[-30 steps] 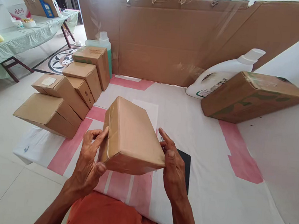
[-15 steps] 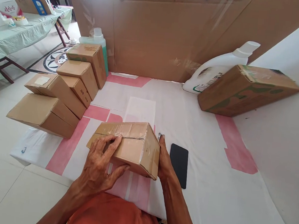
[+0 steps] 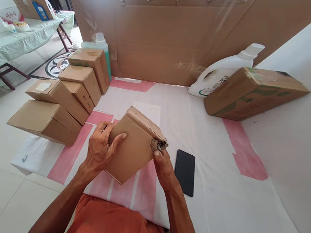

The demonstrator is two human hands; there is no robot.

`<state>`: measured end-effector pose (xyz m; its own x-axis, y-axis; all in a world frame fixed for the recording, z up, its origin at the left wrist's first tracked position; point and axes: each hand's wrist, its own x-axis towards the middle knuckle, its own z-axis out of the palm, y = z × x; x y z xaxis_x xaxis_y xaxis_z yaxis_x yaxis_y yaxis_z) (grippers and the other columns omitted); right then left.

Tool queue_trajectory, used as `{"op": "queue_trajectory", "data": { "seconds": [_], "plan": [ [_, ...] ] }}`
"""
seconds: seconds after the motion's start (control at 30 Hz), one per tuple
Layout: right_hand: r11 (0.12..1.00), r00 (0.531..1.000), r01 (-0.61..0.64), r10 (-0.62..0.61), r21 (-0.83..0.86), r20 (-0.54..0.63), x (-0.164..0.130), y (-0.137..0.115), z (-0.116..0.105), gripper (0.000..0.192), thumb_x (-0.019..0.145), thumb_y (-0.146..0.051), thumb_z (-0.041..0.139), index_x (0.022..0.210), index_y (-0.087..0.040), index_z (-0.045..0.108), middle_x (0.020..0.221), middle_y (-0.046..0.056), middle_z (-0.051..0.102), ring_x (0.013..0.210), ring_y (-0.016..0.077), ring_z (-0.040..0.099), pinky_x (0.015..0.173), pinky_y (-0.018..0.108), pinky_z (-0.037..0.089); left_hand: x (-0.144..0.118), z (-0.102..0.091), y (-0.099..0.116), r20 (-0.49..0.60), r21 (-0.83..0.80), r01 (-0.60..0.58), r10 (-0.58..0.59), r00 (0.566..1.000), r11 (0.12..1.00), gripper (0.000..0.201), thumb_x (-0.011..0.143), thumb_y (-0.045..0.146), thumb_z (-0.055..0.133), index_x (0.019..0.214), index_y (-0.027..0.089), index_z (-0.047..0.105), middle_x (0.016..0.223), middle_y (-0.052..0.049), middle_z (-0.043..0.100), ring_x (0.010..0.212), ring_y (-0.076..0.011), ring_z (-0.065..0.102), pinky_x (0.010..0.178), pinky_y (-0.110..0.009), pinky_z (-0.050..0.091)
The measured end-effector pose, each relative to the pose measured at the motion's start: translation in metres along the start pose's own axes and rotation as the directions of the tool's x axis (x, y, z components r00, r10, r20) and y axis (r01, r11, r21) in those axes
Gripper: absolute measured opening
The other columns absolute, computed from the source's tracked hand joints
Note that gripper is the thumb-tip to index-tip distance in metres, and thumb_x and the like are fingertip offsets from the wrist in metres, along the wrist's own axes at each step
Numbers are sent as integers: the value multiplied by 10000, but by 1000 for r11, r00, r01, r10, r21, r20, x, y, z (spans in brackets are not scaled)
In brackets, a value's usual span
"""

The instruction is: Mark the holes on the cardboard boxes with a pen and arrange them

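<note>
A brown cardboard box (image 3: 135, 147) is held tilted above the table, one broad plain face turned toward me. At its right corner is a dark, torn, scorched-looking patch (image 3: 159, 144). My left hand (image 3: 101, 144) grips the box's left side, thumb on the broad face and fingers mostly behind it. Just below the damaged corner, my right hand (image 3: 166, 168) holds the box with its thumb on the near face; its other fingers are hidden. Right of that hand, a black phone-like slab (image 3: 185, 172) lies flat on the table.
Several cardboard boxes (image 3: 43, 117) line the table's left edge, with a green-liquid bottle (image 3: 108, 59) behind. At right, a white jug (image 3: 219, 73) stands behind a leaning large box (image 3: 252, 96). A tall cardboard panel (image 3: 156, 40) closes the back, a white wall (image 3: 300, 143) the right.
Both hands have turned the box over: its taped top seam faced up before, and now a plain face and the dark damaged corner show. The right thumb has come onto the near face.
</note>
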<state>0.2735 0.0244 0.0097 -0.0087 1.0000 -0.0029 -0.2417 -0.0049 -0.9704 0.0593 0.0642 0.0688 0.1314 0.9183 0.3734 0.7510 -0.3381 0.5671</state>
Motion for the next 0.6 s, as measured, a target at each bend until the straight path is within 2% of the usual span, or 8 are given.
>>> {"op": "queue_trajectory", "data": {
  "seconds": [0.1, 0.2, 0.27, 0.33, 0.4, 0.47, 0.53, 0.6],
  "plan": [
    [989, 999, -33, 27, -147, -38, 0, -20, -5, 714, 910, -677, 657, 1496, -277, 574, 1475, 107, 630, 1277, 339, 610, 1029, 455, 509, -14, -1, 0, 60, -38, 100, -98, 993, 994, 437, 1042, 572, 505, 841, 203, 626, 864, -31, 587, 770, -196, 568, 691, -329, 465],
    [945, 989, -150, 148, -292, -28, -5, -29, -13, 712, 892, -694, 658, 1453, -257, 617, 1360, 108, 696, 1136, 328, 653, 977, 447, 519, -40, 1, -7, 175, -113, 255, -233, 957, 960, 462, 1027, 600, 511, 801, 208, 606, 819, -14, 566, 715, -180, 566, 650, -322, 469],
    [921, 974, -213, 226, -326, 3, -9, -26, -15, 694, 906, -692, 635, 1441, -249, 631, 1318, 110, 715, 1086, 318, 660, 970, 455, 517, -54, 2, -13, 256, -148, 364, -320, 912, 919, 455, 1015, 625, 520, 928, 203, 666, 901, -35, 623, 759, -192, 616, 660, -332, 508],
    [915, 961, -248, 274, -317, 41, -13, -18, -13, 688, 916, -698, 614, 1429, -241, 642, 1315, 117, 717, 1097, 322, 656, 961, 462, 518, -59, 2, -17, 239, -158, 422, -380, 893, 893, 492, 997, 636, 549, 1200, 202, 660, 1119, -86, 663, 891, -226, 669, 728, -369, 562],
    [918, 949, -272, 306, -289, 79, -14, -10, -8, 694, 911, -708, 614, 1426, -243, 643, 1330, 119, 710, 1114, 327, 652, 943, 463, 525, -54, 2, -15, 126, -132, 368, -352, 927, 921, 606, 989, 607, 583, 1440, 206, 531, 1354, -145, 606, 1107, -277, 663, 880, -440, 578],
    [921, 945, -279, 314, -270, 93, -13, -5, -3, 692, 899, -710, 632, 1415, -250, 647, 1328, 115, 710, 1093, 320, 655, 945, 467, 527, -40, 4, -7, 31, -57, 230, -229, 973, 971, 635, 989, 555, 612, 1507, 213, 478, 1459, -166, 557, 1290, -318, 591, 1035, -503, 518],
    [921, 945, -281, 315, -269, 90, -11, -3, 2, 667, 897, -708, 640, 1388, -257, 659, 1303, 107, 721, 1045, 305, 662, 953, 472, 527, -25, 10, 4, 54, 19, 97, -98, 994, 995, 527, 984, 507, 642, 1425, 225, 577, 1411, -147, 620, 1323, -330, 573, 1091, -523, 455],
    [916, 943, -288, 322, -279, 84, -11, -3, 3, 629, 909, -700, 636, 1362, -265, 674, 1283, 101, 732, 1028, 300, 671, 943, 471, 539, -12, 18, 15, 153, 63, 39, -48, 987, 997, 343, 974, 477, 672, 1214, 234, 707, 1232, -107, 726, 1193, -313, 647, 1068, -518, 429]
  ]
}}
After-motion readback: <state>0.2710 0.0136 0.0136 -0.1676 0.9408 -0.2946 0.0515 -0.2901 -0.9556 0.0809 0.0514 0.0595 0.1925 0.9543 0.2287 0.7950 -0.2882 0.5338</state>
